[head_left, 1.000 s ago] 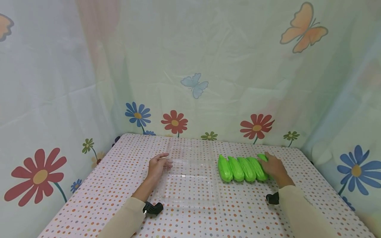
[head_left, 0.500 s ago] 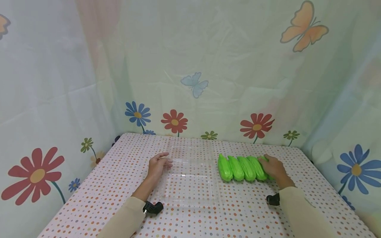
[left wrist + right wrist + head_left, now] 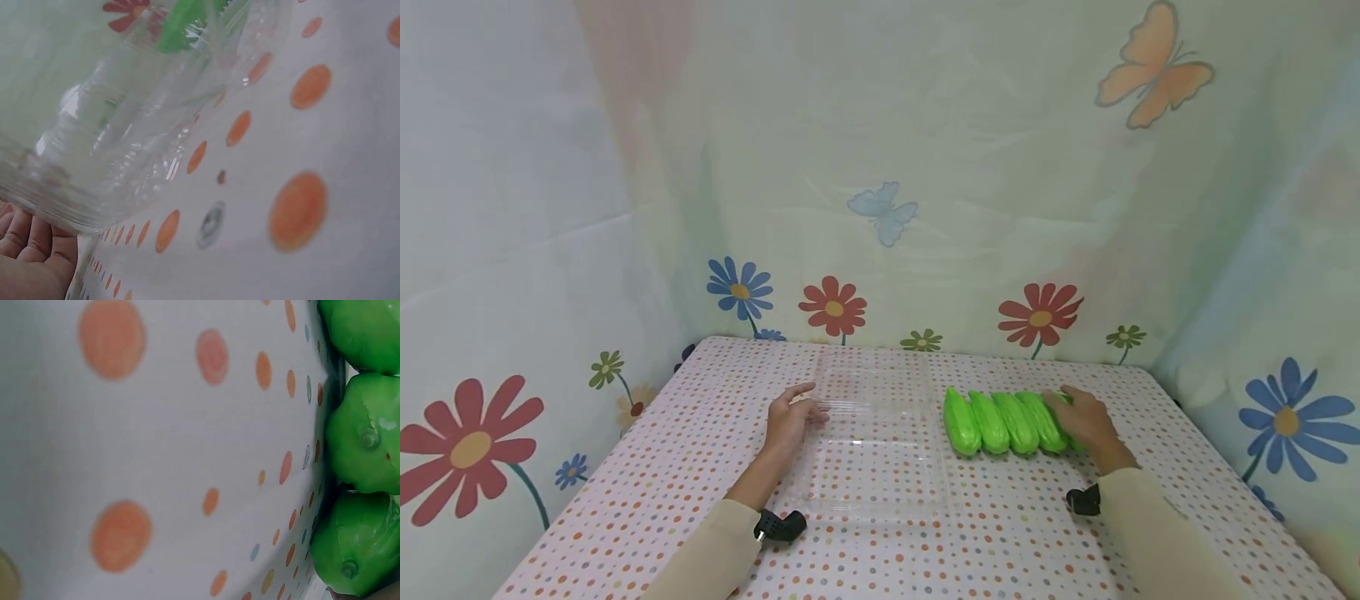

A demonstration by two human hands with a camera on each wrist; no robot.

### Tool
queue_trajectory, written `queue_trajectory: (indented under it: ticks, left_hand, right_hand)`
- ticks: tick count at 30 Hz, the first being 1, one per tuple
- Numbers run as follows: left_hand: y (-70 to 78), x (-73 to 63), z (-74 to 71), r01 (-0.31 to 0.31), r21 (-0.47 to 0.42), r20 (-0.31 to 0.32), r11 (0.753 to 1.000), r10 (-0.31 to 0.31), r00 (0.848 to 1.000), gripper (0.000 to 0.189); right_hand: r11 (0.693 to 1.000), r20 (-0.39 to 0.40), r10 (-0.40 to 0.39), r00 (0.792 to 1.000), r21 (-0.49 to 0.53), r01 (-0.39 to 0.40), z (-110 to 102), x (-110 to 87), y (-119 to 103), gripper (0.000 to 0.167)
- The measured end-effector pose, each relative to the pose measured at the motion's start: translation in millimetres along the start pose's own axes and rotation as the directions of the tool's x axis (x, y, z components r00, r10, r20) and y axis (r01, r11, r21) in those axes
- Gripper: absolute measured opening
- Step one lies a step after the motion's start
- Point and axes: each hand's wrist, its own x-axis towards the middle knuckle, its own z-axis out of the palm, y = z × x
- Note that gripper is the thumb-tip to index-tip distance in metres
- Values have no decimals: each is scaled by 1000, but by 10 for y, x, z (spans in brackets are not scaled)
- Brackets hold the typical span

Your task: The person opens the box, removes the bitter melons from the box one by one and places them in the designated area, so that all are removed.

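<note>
A clear plastic box [image 3: 868, 507] lies open in the middle of the table, its lid folded out toward the back. My left hand [image 3: 786, 423] rests at the box's left edge, fingers relaxed; in the left wrist view its fingers [image 3: 40, 240] sit against the box's rim. To the right of the box, several bright green ribbed gourds [image 3: 992, 423] lie side by side in a row. My right hand [image 3: 1086, 421] grips the rightmost gourd [image 3: 1077, 446], mostly hidden under the fingers. Gourd ends [image 3: 369, 437] with small stem nubs show in the right wrist view.
A dotted cloth [image 3: 880, 558] covers the table. Printed curtains [image 3: 820, 167] with flowers and butterflies hang behind it and along both sides. A black wrist mount [image 3: 781, 527] sits on the left wrist and another [image 3: 1084, 501] on the right.
My right hand has lowered the rightmost gourd slightly toward the front, in line against the others. My left hand and the box stay put; the head view has shifted a little.
</note>
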Motion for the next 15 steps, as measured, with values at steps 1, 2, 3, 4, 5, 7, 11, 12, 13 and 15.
queue_trajectory:
  ticks: [1, 2, 3, 4, 5, 7, 11, 12, 13, 15]
  left_hand:
    - [2, -4, -9, 1, 1, 3, 1000, -1, 1000, 58]
    - [8, -6, -19, 6, 1, 9, 1000, -6, 1000, 58]
    - [18, -6, -28, 11, 3, 18, 1000, -11, 1000, 58]
    - [32, -6, -38, 19, 11, 30, 1000, -19, 999, 58]
    - [53, -6, -48, 25, 22, 41, 999, -26, 999, 59]
    - [95, 12, -79, 49, 58, 52, 997, -52, 997, 58]
    - [178, 62, -165, 115, 134, 31, 984, -120, 992, 58]
    - [191, 77, -191, 134, 152, 28, 979, -140, 990, 58]
    - [202, 89, -214, 142, 168, 31, 975, -149, 988, 57]
    - [229, 107, -254, 147, 213, 41, 966, -159, 986, 54]
  right_hand:
    - [1000, 2, 4, 1000, -1, -4, -3, -11, -13, 86]
    - [1000, 0, 8, 1000, -5, -8, -6, -20, -22, 87]
    - [1000, -2, 11, 1000, -12, -11, -10, -31, -29, 88]
    - [1000, -6, 15, 1000, -19, -15, -14, -42, -31, 89]
    - [999, -10, 18, 1000, -28, -19, -17, -54, -31, 90]
    - [998, -25, 24, 999, -55, -25, -16, -75, -29, 92]
    - [991, -81, -27, 996, -135, 16, -2, -97, -40, 95]
    - [987, -105, -53, 993, -158, 36, -1, -97, -46, 95]
    - [982, -129, -79, 989, -179, 55, -1, -95, -54, 95]
    - [972, -165, -143, 976, -208, 108, -10, -111, -79, 91]
